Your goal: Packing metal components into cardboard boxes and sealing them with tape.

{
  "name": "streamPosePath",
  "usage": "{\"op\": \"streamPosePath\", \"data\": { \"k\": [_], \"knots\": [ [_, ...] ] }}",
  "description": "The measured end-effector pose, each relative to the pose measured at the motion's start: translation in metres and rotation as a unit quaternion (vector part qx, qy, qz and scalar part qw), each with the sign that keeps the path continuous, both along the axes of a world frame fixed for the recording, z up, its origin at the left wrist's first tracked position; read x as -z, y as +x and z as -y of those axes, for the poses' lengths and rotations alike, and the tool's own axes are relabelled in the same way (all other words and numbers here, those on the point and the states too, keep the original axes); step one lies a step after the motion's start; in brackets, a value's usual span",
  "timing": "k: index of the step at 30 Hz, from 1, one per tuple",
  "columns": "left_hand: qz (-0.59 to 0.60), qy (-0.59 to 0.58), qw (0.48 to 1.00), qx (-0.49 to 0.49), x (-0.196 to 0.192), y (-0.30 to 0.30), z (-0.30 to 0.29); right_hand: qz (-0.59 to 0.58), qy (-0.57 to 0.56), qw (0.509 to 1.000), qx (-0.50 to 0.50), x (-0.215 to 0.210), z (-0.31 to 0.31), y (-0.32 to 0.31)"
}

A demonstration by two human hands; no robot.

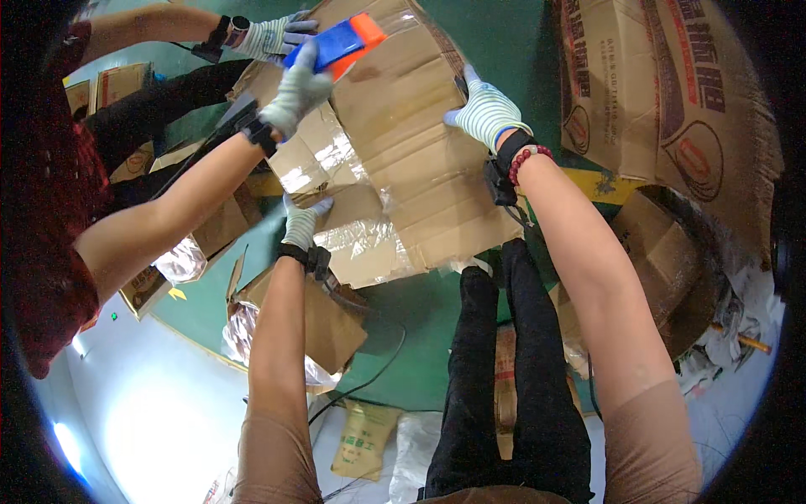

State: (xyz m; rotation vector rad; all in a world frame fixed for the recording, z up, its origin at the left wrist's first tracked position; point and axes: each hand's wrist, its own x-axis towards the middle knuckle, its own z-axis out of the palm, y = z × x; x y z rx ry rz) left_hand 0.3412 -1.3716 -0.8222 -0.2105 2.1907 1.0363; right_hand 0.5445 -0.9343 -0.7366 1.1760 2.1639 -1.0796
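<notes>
A flattened cardboard box [420, 147], creased and with glossy clear tape on its left part, spreads out in front of me. My left hand [302, 225], in a striped glove, holds its near left edge, the fingers partly hidden. On its right edge my right hand [489, 115], gloved alike, is closed with the thumb and fingers around the border. Across from me to the left, a co-worker's gloved hand [295, 94] grips a flat blue and orange tool [340, 46] above the cardboard. That person's other hand [275, 39] rests at the far left edge.
Large printed cardboard cartons [617, 92] stand at the right. An open box [315, 328] with clear plastic is below my left hand. A yellow sack [367, 438] lies near my legs, beside white plastic [417, 449]. A cable [382, 380] trails from my left wrist. The floor [386, 336] is green.
</notes>
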Motion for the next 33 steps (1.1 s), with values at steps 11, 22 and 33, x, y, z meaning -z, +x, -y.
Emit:
{"op": "streamPosePath", "data": {
  "k": [11, 22, 33],
  "knots": [
    [0.041, 0.020, 0.993, -0.111, -0.016, 0.005, -0.010, -0.015, 0.016, 1.000, -0.010, 0.000, 0.006, -0.006],
    [0.002, -0.030, 1.000, -0.009, -0.037, -0.005, -0.014, -0.006, 0.023, 1.000, -0.010, -0.012, 0.011, -0.002],
    [-0.043, -0.046, 0.998, 0.024, -0.022, 0.008, -0.016, 0.081, 0.006, 0.995, 0.055, -0.027, 0.082, 0.163]
  ]
}}
